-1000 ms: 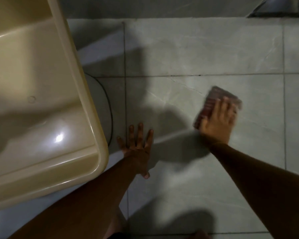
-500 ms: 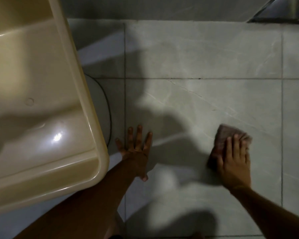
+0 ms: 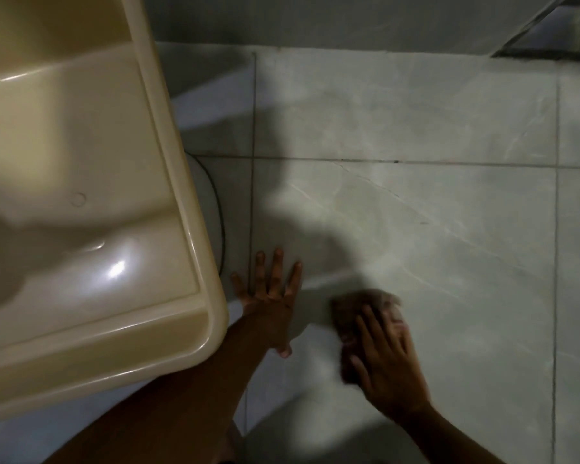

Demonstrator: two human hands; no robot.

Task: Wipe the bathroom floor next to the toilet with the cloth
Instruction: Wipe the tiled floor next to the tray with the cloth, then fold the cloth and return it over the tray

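Note:
A brownish cloth (image 3: 355,309) lies flat on the grey tiled floor (image 3: 432,212), blurred by motion. My right hand (image 3: 385,360) presses down on it with fingers spread, covering its near half. My left hand (image 3: 270,296) rests flat on the floor with fingers apart, holding nothing, just right of the cream toilet (image 3: 81,212) that fills the left side. The cloth sits a short way right of my left hand.
The toilet's pale base (image 3: 205,209) meets the floor beside my left hand. A grey wall (image 3: 315,18) runs along the top. A dark metal-framed opening (image 3: 556,31) sits at the top right. Tiled floor stretches to the right.
My right hand has dragged the cloth from the far right toward me and leftward, closer to my left hand. My left hand has stayed planted on the floor.

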